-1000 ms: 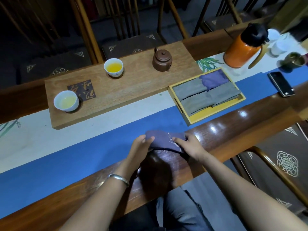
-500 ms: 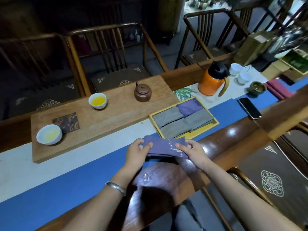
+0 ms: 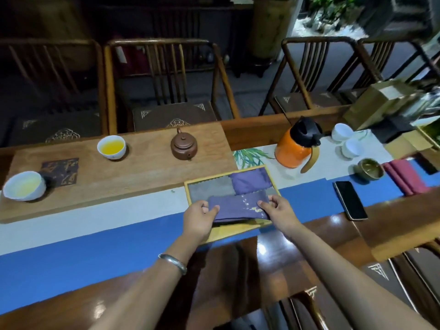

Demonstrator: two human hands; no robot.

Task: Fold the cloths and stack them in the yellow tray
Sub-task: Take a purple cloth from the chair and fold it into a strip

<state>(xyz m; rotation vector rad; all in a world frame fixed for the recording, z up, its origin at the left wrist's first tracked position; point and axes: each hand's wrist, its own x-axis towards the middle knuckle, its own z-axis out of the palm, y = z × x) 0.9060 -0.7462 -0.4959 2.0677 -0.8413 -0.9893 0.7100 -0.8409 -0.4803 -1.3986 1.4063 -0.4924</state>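
- Both hands are now carrying the folded purple cloth (image 3: 238, 207) from the table edge to over the yellow rectangular tray (image 3: 232, 233).
- Left hand (image 3: 200, 216) and right hand (image 3: 277, 210) are each pinching one end, keeping the fold flat.

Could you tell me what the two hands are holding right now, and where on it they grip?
A folded purple cloth, pinched at its two short ends: left hand on the left end, right hand on the right end.

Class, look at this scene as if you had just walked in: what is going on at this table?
A person holds a folded purple cloth by its ends, left hand and right hand each pinching one end, over the near part of the yellow tray. A grey cloth and another purple cloth already lie folded in it.
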